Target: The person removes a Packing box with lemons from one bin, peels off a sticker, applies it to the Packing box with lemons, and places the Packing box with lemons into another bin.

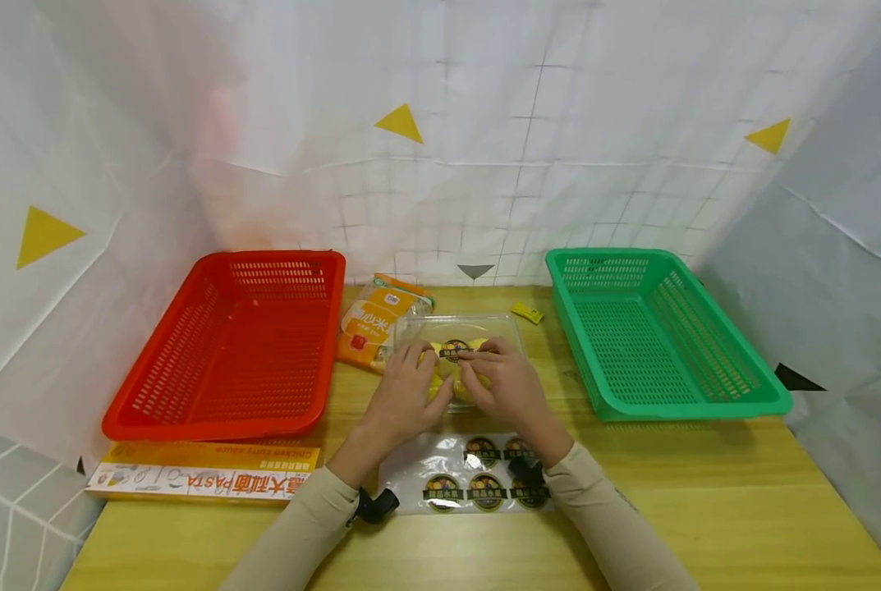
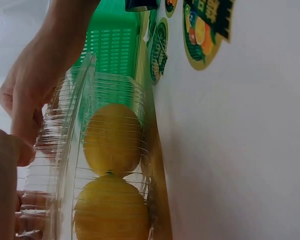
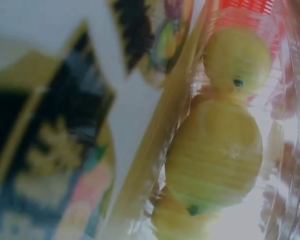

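A clear plastic clamshell box [image 1: 484, 322] sits mid-table in the head view, its lid down over yellow fruits [image 2: 112, 140]. A round black-and-gold fruit sticker [image 1: 453, 350] lies on the lid. From the left, my left hand [image 1: 401, 387] rests on the lid, thumb toward the near edge. My right hand [image 1: 505, 382] touches the lid from the other side, with fingertips at the sticker's right edge. Below the wrists lies a white sticker sheet [image 1: 409, 484] bearing several matching stickers. The right wrist view shows the fruits [image 3: 215, 152] through the clear wall.
A red basket [image 1: 329, 328] stands at left, a green basket [image 1: 595, 386] at right. An orange snack bag [image 1: 373, 324] lies left of the box, partly behind it. A small yellow packet [image 1: 527, 313] lies behind right. A pasta box [image 1: 204, 480] lies before the red basket.
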Demonstrator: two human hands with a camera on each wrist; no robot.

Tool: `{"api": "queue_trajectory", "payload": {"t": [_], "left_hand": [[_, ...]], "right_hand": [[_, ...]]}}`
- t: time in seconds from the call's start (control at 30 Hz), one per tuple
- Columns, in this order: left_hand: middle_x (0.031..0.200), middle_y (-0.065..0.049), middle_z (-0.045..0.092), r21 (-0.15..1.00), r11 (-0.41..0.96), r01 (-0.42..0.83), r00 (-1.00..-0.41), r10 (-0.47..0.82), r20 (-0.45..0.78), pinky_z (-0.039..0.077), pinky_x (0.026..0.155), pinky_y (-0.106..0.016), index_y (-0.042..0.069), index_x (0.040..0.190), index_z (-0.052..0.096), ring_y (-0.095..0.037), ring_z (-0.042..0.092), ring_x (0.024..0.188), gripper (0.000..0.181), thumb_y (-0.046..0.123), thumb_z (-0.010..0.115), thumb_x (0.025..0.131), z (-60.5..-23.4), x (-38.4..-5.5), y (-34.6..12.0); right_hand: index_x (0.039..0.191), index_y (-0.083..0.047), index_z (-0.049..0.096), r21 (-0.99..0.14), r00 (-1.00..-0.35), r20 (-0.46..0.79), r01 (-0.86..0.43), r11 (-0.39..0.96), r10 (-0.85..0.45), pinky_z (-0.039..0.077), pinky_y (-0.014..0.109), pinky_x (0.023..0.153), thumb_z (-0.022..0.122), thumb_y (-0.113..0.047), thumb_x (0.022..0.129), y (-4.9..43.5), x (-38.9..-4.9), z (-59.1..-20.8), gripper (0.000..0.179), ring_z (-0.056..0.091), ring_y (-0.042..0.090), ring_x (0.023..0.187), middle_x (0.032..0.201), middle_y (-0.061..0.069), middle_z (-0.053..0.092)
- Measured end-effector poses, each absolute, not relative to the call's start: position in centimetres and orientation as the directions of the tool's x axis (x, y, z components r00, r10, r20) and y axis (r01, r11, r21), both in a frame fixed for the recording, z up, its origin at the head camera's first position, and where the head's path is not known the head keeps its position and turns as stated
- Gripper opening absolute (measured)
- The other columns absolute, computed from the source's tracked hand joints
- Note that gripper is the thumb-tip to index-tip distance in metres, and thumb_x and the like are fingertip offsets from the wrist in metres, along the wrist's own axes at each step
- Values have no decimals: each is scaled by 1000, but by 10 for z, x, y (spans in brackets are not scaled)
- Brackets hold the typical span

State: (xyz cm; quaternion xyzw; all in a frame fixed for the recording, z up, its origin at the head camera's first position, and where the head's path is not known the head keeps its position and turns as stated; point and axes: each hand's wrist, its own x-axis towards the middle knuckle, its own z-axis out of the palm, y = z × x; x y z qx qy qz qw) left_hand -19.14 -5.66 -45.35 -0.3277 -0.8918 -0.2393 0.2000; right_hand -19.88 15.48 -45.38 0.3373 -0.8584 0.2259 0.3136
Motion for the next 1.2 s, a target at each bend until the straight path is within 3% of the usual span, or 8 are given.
{"api": "queue_trajectory", "payload": {"t": [0.13,0.63,0.77,0.87,1.03,1.1,1.2], "left_hand": [[119,-18,57,296,667,683,-702,488,519,41,105,-50,-2,102,64,-37,52,114,34,32,55,101,-454,-191,-57],[125,-19,57,271,686,675,-700,481,527,39,110,-49,-2,106,62,-36,51,120,37,35,54,102,-454,-190,-57],[135,-20,55,298,714,634,-740,448,501,36,109,-58,2,110,62,-38,48,129,36,37,59,101,-451,-189,-60],[147,-22,46,388,726,568,-800,374,470,30,108,-65,2,125,59,-40,38,138,46,38,65,98,-450,-190,-63],[158,-29,29,583,720,378,-917,205,341,26,113,-67,-3,149,40,-46,28,145,73,36,70,95,-449,-191,-69],[154,-29,30,631,724,278,-956,140,259,35,111,-64,-4,150,34,-47,39,136,78,39,69,94,-448,-190,-71],[145,-29,37,673,724,150,-987,72,143,51,96,-58,-6,147,32,-47,55,115,84,47,69,94,-447,-190,-72]], "right_hand": [[89,-2,83,-199,-600,723,-656,729,-343,57,40,59,65,-10,94,153,-198,-455,20,63,29,88,99,10,78],[105,0,81,-159,-643,688,-586,795,-337,58,46,78,64,-15,95,158,-199,-454,25,65,32,97,111,12,76],[108,6,78,-250,-653,709,-587,770,-268,56,50,85,69,-9,92,167,-204,-450,24,64,38,104,113,18,75],[115,9,73,-366,-702,694,-534,762,-159,52,56,91,72,-6,89,176,-207,-445,30,59,44,112,120,23,71],[137,8,60,-571,-866,500,-327,753,3,43,64,101,73,-7,88,190,-210,-441,52,49,49,127,140,29,58],[147,6,51,-636,-927,374,-229,737,35,41,64,104,71,-11,92,194,-210,-439,61,47,49,132,147,28,51],[159,0,35,-723,-984,172,-89,685,54,47,62,97,65,-21,98,199,-210,-437,71,54,48,125,148,29,50]]}}
